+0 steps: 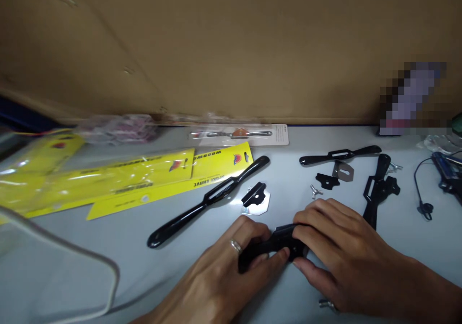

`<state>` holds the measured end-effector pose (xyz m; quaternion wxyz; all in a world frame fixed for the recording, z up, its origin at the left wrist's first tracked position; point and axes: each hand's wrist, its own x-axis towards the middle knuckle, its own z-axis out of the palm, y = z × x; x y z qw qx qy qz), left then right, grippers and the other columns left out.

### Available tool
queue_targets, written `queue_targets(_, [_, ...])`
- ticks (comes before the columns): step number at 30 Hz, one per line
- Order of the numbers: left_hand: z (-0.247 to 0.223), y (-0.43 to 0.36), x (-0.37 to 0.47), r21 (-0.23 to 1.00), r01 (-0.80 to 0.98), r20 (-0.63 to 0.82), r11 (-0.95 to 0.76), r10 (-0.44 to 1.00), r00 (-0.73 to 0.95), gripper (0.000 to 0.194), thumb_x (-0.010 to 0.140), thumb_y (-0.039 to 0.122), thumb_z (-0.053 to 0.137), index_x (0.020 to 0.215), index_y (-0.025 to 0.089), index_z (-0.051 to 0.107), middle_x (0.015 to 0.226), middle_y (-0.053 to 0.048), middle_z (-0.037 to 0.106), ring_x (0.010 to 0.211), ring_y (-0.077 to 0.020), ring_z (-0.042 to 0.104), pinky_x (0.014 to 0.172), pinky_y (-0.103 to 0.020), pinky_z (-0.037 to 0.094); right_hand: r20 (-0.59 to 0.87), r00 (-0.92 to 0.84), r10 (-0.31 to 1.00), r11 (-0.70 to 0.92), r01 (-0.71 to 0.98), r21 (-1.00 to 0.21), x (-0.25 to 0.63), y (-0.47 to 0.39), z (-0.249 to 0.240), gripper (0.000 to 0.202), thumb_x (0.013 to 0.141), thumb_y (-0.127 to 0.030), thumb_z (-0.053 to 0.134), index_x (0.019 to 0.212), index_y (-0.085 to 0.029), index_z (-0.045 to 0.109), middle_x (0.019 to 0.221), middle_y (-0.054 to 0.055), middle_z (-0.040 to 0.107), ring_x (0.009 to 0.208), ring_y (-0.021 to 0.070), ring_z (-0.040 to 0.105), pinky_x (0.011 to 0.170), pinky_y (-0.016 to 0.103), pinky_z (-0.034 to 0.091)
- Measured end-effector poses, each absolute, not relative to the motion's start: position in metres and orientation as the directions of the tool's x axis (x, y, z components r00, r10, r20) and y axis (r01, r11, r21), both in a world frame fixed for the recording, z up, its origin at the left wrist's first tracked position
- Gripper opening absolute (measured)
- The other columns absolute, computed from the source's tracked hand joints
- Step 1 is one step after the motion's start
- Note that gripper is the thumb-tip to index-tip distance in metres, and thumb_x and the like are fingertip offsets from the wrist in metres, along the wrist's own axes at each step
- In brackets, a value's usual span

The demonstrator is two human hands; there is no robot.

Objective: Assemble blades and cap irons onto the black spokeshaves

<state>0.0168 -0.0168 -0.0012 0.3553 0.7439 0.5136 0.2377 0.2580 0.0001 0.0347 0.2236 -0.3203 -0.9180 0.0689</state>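
Between my two hands is a black spokeshave (283,239), low over the grey table, its right half hidden by fingers. My left hand (231,261), with a ring on it, is closed around its left handle, thumb pressed on the middle. My right hand (339,252) grips the middle from the other side, fingers over its top edge. By my right palm lies a metal wing screw (327,305). Another black spokeshave body (207,201) rests to the left. Next to it a black cap plate (254,195) lies on a shiny blade (265,207).
Beyond my right hand lie a spokeshave body (341,155), a cap (327,181), a blade (344,171), a wing screw (316,191) and another spokeshave body (377,189). Yellow packaging cards (173,182) fill the left. A white cable (72,249) crosses the near left. Cardboard (231,49) stands behind.
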Motion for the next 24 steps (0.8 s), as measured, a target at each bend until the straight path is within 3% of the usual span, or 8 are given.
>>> queue_targets(5, [0.009,-0.017,0.019,0.758,0.617,-0.046,-0.211,0.926,0.374,0.020,0.101,0.045,0.059,0.099,0.025,0.062,0.088,0.001,0.063,0.078,-0.0157,0.065,0.067,-0.022,0.055,0.467,-0.654,0.595,0.798,0.550,-0.246,0.262,0.003,0.044,0.017,0.098,-0.018,0.057,0.094,-0.011,0.072,0.101,0.014,0.072,0.095,0.0281,0.064,0.086,0.044,0.053])
queue_targets(9, [0.010,-0.019,0.019,0.750,0.626,-0.030,-0.213,0.935,0.354,0.025,0.103,0.050,0.056,0.103,0.026,0.064,0.094,0.001,0.063,0.082,-0.0166,0.066,0.071,-0.023,0.056,0.563,-0.552,0.615,0.755,0.618,-0.219,0.270,0.009,0.066,0.020,0.097,-0.007,0.056,0.081,-0.012,0.069,0.084,0.009,0.070,0.078,0.0205,0.062,0.075,0.036,0.050])
queue_targets(11, [0.008,-0.019,0.018,0.716,0.649,0.009,-0.258,0.932,0.361,0.022,0.103,0.046,0.056,0.106,0.027,0.065,0.096,0.001,0.063,0.079,-0.0161,0.065,0.068,-0.023,0.055,0.518,-0.544,0.660,0.728,0.634,-0.262,0.274,0.007,0.075,0.022,0.098,-0.009,0.056,0.081,-0.013,0.068,0.078,0.006,0.068,0.072,0.0179,0.061,0.068,0.033,0.047])
queue_targets(13, [0.005,-0.020,0.014,0.623,0.649,0.129,-0.437,0.875,0.466,0.020,0.105,0.030,0.050,0.116,0.030,0.067,0.107,-0.001,0.062,0.087,-0.0167,0.065,0.075,-0.024,0.056,0.405,-0.555,0.727,0.681,0.658,-0.322,0.277,-0.002,0.081,0.020,0.099,-0.011,0.057,0.083,-0.015,0.068,0.078,0.003,0.068,0.070,0.0167,0.061,0.064,0.031,0.046])
queue_targets(17, [0.000,-0.018,0.009,0.424,0.534,0.324,-0.732,0.673,0.665,0.065,0.090,-0.003,0.036,0.138,0.035,0.059,0.126,-0.006,0.052,0.105,-0.0193,0.060,0.087,-0.029,0.054,0.131,-0.543,0.829,0.553,0.763,-0.335,0.282,-0.035,0.073,0.008,0.094,-0.014,0.063,0.095,-0.021,0.067,0.088,0.001,0.070,0.074,0.0188,0.066,0.066,0.033,0.050])
queue_targets(21, [-0.003,-0.015,0.009,0.445,0.491,0.337,-0.749,0.648,0.683,0.073,0.077,-0.009,0.040,0.137,0.029,0.060,0.120,-0.008,0.052,0.101,-0.0201,0.058,0.085,-0.030,0.055,0.115,-0.497,0.860,0.508,0.816,-0.276,0.287,-0.065,0.049,0.030,0.084,-0.018,0.077,0.110,-0.022,0.064,0.100,0.005,0.072,0.080,0.0238,0.072,0.064,0.035,0.055])
queue_targets(24, [-0.005,-0.014,0.011,0.454,0.490,0.341,-0.744,0.653,0.676,0.081,0.068,-0.011,0.041,0.135,0.030,0.060,0.119,-0.007,0.051,0.101,-0.0211,0.057,0.084,-0.032,0.056,0.113,-0.525,0.844,0.534,0.799,-0.275,0.283,-0.073,0.038,0.025,0.081,-0.011,0.076,0.101,-0.022,0.065,0.097,0.005,0.071,0.079,0.0239,0.072,0.062,0.034,0.057])
